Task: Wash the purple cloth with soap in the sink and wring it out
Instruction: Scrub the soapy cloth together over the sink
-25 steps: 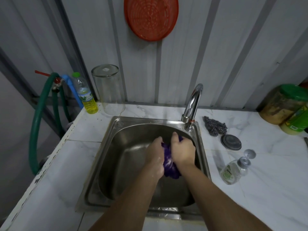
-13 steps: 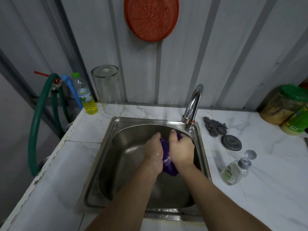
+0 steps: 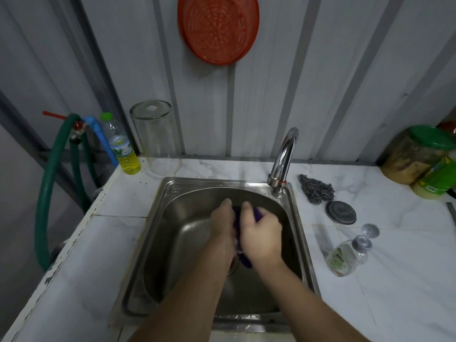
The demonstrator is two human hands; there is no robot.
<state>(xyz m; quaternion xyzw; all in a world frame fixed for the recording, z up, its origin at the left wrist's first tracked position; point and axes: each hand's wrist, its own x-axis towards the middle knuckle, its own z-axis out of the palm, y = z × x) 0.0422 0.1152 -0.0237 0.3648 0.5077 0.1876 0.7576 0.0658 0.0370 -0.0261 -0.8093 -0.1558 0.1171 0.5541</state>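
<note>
Both my hands are pressed together over the steel sink (image 3: pixel 170 218), with the purple cloth (image 3: pixel 244 260) bunched between them. My left hand (image 3: pixel 222 223) and my right hand (image 3: pixel 261 233) each grip the cloth, and only thin purple strips show between the palms and below the right wrist. The chrome tap (image 3: pixel 283 156) stands at the sink's back right corner; I see no water running from it. A clear soap bottle (image 3: pixel 345 255) lies on its side on the counter to the right of the sink.
A steel scourer (image 3: pixel 317 188) and a dark round lid (image 3: pixel 341 212) lie right of the tap. A glass jar (image 3: pixel 156 139), a bottle of yellow liquid (image 3: pixel 122 146) and a green hose (image 3: pixel 49 188) are at the left. Green-lidded containers (image 3: pixel 419 154) stand far right. An orange basket (image 3: pixel 218 28) hangs on the wall.
My hands have rubbed the cloth and shifted slightly left and toward the back of the sink. Less of the cloth shows between them now.
</note>
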